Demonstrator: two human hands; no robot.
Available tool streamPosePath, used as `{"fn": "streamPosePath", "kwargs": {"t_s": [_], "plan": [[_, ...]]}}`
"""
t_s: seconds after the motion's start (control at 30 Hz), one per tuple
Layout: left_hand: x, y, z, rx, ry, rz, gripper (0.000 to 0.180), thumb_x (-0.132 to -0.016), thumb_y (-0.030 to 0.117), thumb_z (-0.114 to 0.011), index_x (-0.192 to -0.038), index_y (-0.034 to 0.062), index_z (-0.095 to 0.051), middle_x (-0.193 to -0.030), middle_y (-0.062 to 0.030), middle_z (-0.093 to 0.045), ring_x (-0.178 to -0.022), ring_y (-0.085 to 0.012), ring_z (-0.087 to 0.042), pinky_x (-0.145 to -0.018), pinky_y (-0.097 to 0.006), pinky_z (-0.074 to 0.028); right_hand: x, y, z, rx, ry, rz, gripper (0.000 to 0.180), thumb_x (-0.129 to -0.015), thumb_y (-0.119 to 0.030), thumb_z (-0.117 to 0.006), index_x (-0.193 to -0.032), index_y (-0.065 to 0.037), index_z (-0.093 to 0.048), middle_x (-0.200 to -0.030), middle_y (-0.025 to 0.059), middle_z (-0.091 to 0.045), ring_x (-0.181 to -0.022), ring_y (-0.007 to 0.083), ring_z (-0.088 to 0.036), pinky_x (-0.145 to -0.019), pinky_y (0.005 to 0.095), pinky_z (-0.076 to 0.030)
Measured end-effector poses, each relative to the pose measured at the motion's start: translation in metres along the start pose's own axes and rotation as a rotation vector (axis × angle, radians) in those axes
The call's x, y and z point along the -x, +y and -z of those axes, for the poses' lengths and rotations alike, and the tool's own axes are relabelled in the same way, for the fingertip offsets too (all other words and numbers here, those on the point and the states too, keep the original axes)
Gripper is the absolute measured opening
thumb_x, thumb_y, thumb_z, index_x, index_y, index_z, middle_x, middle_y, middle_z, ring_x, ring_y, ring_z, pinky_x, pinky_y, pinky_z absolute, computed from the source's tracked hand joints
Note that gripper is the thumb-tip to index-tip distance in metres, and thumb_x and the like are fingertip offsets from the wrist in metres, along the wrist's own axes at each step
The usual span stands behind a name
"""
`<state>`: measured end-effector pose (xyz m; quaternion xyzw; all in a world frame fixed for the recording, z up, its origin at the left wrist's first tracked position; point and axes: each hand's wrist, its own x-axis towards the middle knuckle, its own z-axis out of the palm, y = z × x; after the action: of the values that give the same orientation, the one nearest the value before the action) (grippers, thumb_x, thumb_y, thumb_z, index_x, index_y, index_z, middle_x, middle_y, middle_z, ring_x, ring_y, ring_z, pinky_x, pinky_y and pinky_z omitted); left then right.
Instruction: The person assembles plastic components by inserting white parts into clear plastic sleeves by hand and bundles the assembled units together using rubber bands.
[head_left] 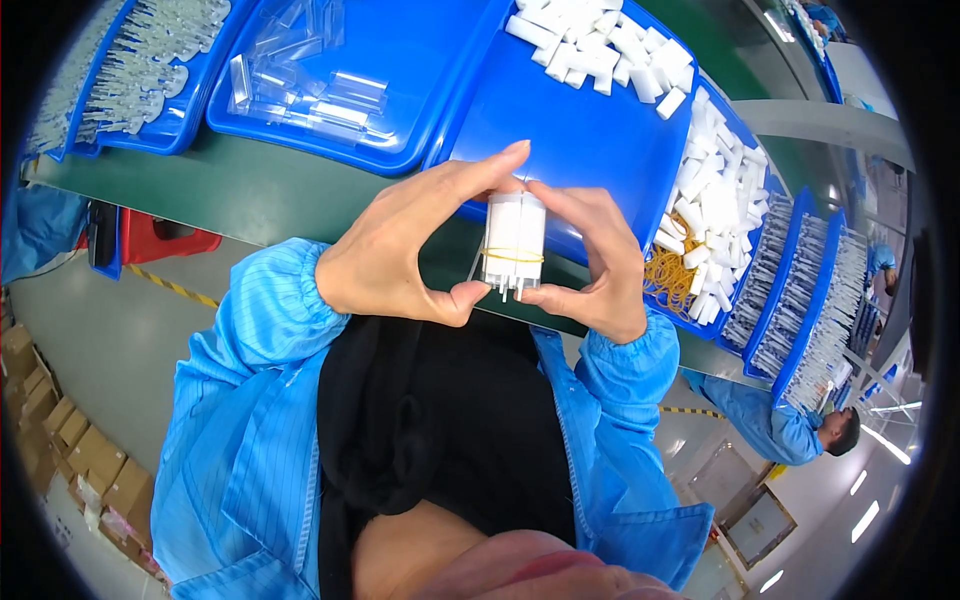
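— Item held?
— One compact bundle of white pieces with clear plastic edges, ringed by a thin yellow elastic band. Location: between both hands, before the near edge of the blue plastic tray in the middle. Slim white prongs show at its lower end.

— State of the hands?
— Left hand: thumb and forefinger in a wide arch, tips closed on the bundle's left side, top and bottom. Right hand: a tighter curve, gripping the right side likewise. The far side of the grip I cannot see from here.

— Stock around them?
— On the dark green counter: left, a blue plastic tray of clear, flat-sided plastic pieces; middle tray, short white cylinders at the far end; right, more white cylinders beside a heap of yellow elastic bands.

— Advice for handling?
— Judged by eye: pressure light and even at both ends, so nothing slides out of line. Band best kept level and untwisted, thumbs clear of it. Prongs, seemingly slender, deserve no sideways push; the ends want squaring with the fingertips before the grip loosens.
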<state>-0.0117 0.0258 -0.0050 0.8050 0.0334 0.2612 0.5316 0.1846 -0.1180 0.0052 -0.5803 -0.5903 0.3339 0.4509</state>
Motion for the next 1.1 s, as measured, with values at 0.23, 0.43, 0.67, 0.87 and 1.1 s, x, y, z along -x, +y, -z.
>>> {"fn": "streamPosePath", "kwargs": {"t_s": [0.23, 0.43, 0.67, 0.87, 1.1], "plan": [[-0.002, -0.006, -0.004, 0.094, 0.0, 0.053, 0.099, -0.066, 0.007, -0.078, -0.152, 0.0054, -0.028, -0.128, -0.0149, -0.056, -0.115, -0.0296, -0.057, -0.103, -0.041, -0.044, 0.004, 0.012, -0.019, -0.356, 0.17, -0.066, 0.077, -0.068, -0.011, -0.086, -0.135, 0.003, -0.05, -0.13, 0.014, -0.055, -0.121, 0.0263, -0.055, -0.104, 0.0396, -0.044], [0.006, -0.019, -0.006, 0.309, 0.034, 0.229, 0.087, -0.074, 0.015, -0.084, -0.146, 0.0022, -0.036, -0.132, -0.0141, -0.054, -0.123, -0.0251, -0.052, -0.108, -0.04, -0.04, 0.004, 0.008, -0.041, -0.631, 0.314, -0.129, 0.087, -0.068, -0.012, -0.088, -0.137, 0.001, -0.037, -0.134, 0.0155, -0.048, -0.128, 0.0263, -0.047, -0.108, 0.0404, -0.037], [0.011, -0.015, 0.0, 0.42, 0.11, 0.311, 0.073, -0.067, 0.013, -0.09, -0.129, 0.0001, -0.053, -0.126, -0.0113, -0.057, -0.115, -0.0227, -0.058, -0.103, -0.038, -0.046, 0.002, 0.004, -0.012, -0.334, 0.073, -0.098, 0.092, -0.066, -0.016, -0.089, -0.143, -0.001, -0.04, -0.134, 0.0143, -0.048, -0.121, 0.0257, -0.051, -0.102, 0.0379, -0.042], [0.007, -0.01, 0.008, 0.112, 0.004, 0.187, 0.074, -0.063, 0.019, -0.092, -0.126, 0.0024, -0.058, -0.126, -0.0128, -0.058, -0.111, -0.0235, -0.061, -0.098, -0.036, -0.05, -0.003, -0.009, 0.002, 0.012, -0.022, -0.025, 0.081, -0.062, -0.018, -0.09, -0.134, -0.003, -0.055, -0.127, 0.0155, -0.055, -0.11, 0.0272, -0.06, -0.096, 0.0368, -0.049], [-0.001, -0.007, 0.011, 0.0, -0.057, 0.085, 0.074, -0.062, 0.025, -0.092, -0.125, 0.0027, -0.059, -0.12, -0.0128, -0.06, -0.107, -0.0254, -0.061, -0.094, -0.036, -0.05, 0.005, 0.009, -0.009, -0.18, 0.047, -0.051, 0.079, -0.061, -0.015, -0.092, -0.129, 0.001, -0.057, -0.122, 0.0132, -0.058, -0.108, 0.0245, -0.062, -0.096, 0.0362, -0.049]]}}
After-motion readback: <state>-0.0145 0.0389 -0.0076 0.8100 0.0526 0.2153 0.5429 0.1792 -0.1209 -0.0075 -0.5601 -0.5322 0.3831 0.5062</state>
